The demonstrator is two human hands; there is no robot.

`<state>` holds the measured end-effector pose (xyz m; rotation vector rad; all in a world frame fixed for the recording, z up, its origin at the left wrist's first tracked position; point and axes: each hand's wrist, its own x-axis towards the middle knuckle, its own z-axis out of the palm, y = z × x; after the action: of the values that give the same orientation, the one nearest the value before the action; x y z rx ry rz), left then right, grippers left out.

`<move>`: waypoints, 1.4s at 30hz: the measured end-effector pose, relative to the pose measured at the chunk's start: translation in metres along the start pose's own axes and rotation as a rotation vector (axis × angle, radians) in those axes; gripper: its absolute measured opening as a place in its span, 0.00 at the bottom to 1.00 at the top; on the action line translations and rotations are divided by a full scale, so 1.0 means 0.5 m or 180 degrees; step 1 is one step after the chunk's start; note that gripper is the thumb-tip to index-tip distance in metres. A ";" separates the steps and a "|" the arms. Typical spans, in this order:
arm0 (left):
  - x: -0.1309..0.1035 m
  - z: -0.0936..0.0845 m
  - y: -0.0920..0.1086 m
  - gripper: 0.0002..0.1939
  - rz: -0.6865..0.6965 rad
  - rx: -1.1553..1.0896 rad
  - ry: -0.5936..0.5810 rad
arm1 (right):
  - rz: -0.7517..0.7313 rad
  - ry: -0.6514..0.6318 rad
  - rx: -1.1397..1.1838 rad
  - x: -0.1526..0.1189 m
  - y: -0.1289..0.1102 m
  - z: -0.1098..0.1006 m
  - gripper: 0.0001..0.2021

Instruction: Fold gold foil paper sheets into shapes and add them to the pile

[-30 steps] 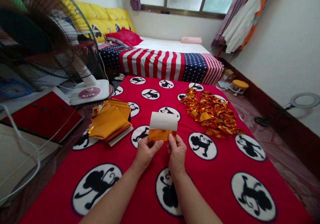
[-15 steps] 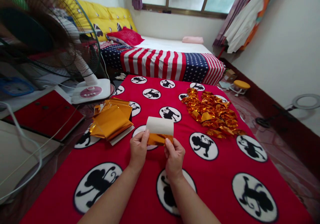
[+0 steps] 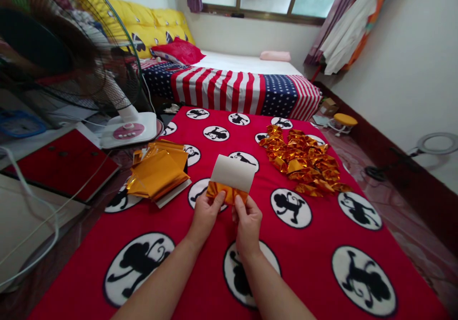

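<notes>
Both hands hold one sheet of gold foil paper (image 3: 234,173), its plain whitish back facing me and its near edge folded over to show a shiny gold strip. My left hand (image 3: 208,212) pinches the gold strip near its middle, thumb on top. My right hand (image 3: 246,218) grips the strip toward its right end, also thumb on top. The fingers beneath the paper are partly hidden. Left of my hands lies a loose stack of flat gold foil sheets (image 3: 159,171). Farther off on the right is a heap of folded gold foil pieces (image 3: 304,160).
A red cloth with monkey prints (image 3: 300,277) covers the surface under my hands. An electric fan (image 3: 125,124) stands at the left, near a red-topped box (image 3: 64,162). Beyond is a bed with a striped, starred cover (image 3: 222,88). A yellow stool (image 3: 345,119) is on the right.
My left hand has slid from the sheet's left edge to the middle of the gold strip. The sheet has tilted, its far edge moving right and away. The right hand has dropped slightly.
</notes>
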<state>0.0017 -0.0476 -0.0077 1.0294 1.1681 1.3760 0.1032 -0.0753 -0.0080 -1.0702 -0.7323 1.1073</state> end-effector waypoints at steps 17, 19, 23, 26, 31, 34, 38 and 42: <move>0.004 -0.011 -0.003 0.26 -0.0331 -0.0388 0.0015 | 0.0026 0.0189 0.0041 0.026 -0.006 -0.019 0.15; 0.004 -0.010 0.001 0.31 -0.0299 -0.0475 0.0053 | -0.0122 0.0161 0.0035 0.027 -0.009 -0.020 0.17; 0.005 -0.009 0.011 0.38 -0.0080 -0.0457 0.0119 | -0.0461 0.0001 -0.0103 0.029 -0.016 -0.028 0.19; 0.006 -0.010 0.016 0.37 0.0039 -0.0407 0.0144 | -0.0558 -0.0300 -0.0408 0.031 -0.017 -0.035 0.14; 0.008 -0.021 0.009 0.32 0.0043 -0.0392 0.0250 | -0.0723 -0.0532 -0.0986 0.036 -0.009 -0.036 0.19; 0.010 -0.027 0.004 0.31 -0.0113 -0.0590 0.0185 | -0.1066 -0.0341 -0.1318 0.040 -0.005 -0.037 0.09; 0.012 -0.032 0.006 0.30 -0.0059 -0.0875 0.0012 | -0.1463 -0.0002 -0.1421 0.040 -0.021 -0.043 0.03; 0.011 -0.035 0.008 0.25 0.0049 -0.1058 0.0072 | -0.1209 0.0215 -0.0929 0.031 -0.040 -0.046 0.04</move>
<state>-0.0167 -0.0444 -0.0068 0.7881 0.9089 1.5355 0.1352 -0.0692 0.0021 -1.1467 -1.0162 0.6493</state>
